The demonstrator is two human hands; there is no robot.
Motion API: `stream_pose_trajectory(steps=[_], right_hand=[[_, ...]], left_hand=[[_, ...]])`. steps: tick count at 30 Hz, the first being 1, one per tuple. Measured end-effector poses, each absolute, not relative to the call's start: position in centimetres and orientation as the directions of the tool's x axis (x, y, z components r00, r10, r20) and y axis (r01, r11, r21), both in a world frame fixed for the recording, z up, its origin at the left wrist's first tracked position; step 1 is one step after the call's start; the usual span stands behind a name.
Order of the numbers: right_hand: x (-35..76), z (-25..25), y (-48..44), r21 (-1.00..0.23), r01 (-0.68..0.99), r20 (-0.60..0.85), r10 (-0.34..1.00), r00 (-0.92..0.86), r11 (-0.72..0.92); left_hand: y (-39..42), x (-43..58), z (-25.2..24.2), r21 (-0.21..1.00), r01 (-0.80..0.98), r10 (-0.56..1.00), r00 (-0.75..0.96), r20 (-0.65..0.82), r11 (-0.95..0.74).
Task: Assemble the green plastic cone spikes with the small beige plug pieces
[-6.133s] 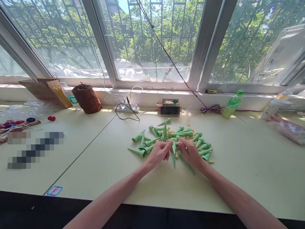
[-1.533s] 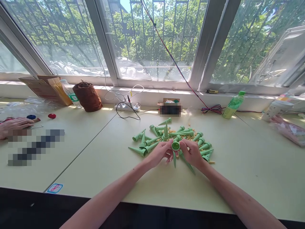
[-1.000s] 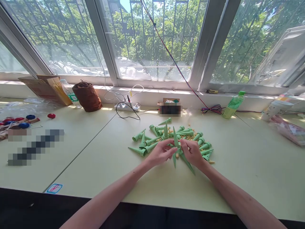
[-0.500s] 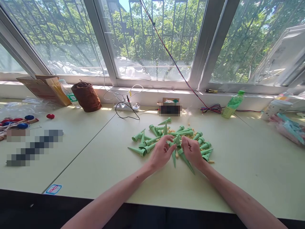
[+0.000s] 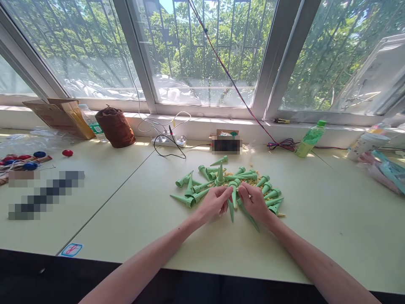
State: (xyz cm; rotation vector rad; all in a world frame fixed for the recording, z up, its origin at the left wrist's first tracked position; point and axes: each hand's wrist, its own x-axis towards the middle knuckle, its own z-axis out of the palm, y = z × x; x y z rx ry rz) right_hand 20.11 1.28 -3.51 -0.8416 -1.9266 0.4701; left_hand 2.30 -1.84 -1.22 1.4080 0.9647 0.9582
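My left hand (image 5: 217,202) is closed on a green cone spike (image 5: 234,194), whose wide cap is up and whose tip points down toward me. Close on its right, my right hand (image 5: 253,200) has its fingers pinched together near the cap; whatever small thing they hold is too hidden to name. Many green spikes (image 5: 184,200) lie around both hands on the pale table (image 5: 133,228). Just behind my left hand one spike (image 5: 220,174) stands with its tip up. Small tan pieces (image 5: 253,189) are scattered among the spikes.
Behind the pile are a small box (image 5: 226,143), a power strip (image 5: 171,141) with cables and a green bottle (image 5: 311,138). A brown bag (image 5: 115,127), a cardboard box (image 5: 63,118) and red and blue balls (image 5: 31,166) are at left. A cup (image 5: 367,145) stands right.
The spike between my hands has turned from tip up to tip down. My left fingers have closed on its cap, and my right hand stays beside it.
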Motion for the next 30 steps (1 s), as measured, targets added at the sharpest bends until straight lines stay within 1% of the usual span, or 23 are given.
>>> stream_pose_trajectory(steps=[5,10,18,24,27,30], right_hand=[[20.1,-3.5,1.3,-0.649,0.351,0.599,0.738,-0.312,0.675],[20.0,-3.2,1.1,-0.664,0.335,0.593,0.744,-0.308,0.669],[19.9,-2.8,0.9,-0.677,0.341,0.592,0.758,-0.273,0.652],[19.8,-2.8,0.9,-0.673,0.352,0.588,0.759,-0.279,0.651],[19.7,-2.8,0.8,-0.678,0.340,0.597,0.758,-0.264,0.652],[19.7,-3.0,0.8,-0.687,0.323,0.611,0.758,-0.228,0.651]], left_hand=[[-1.7,2.1,-1.2,0.996,-0.008,0.938,0.337,0.082,-0.084],[-1.7,2.2,-1.4,0.993,0.004,0.951,0.287,0.113,-0.119],[-1.6,2.2,-1.7,0.988,0.049,0.948,0.291,0.129,-0.150],[-1.4,2.3,-2.1,0.951,0.108,0.938,0.228,0.261,-0.291],[-1.5,2.5,-2.3,0.951,0.116,0.938,0.238,0.254,-0.287],[-1.7,2.8,-2.3,0.966,0.077,0.947,0.234,0.222,-0.245]])
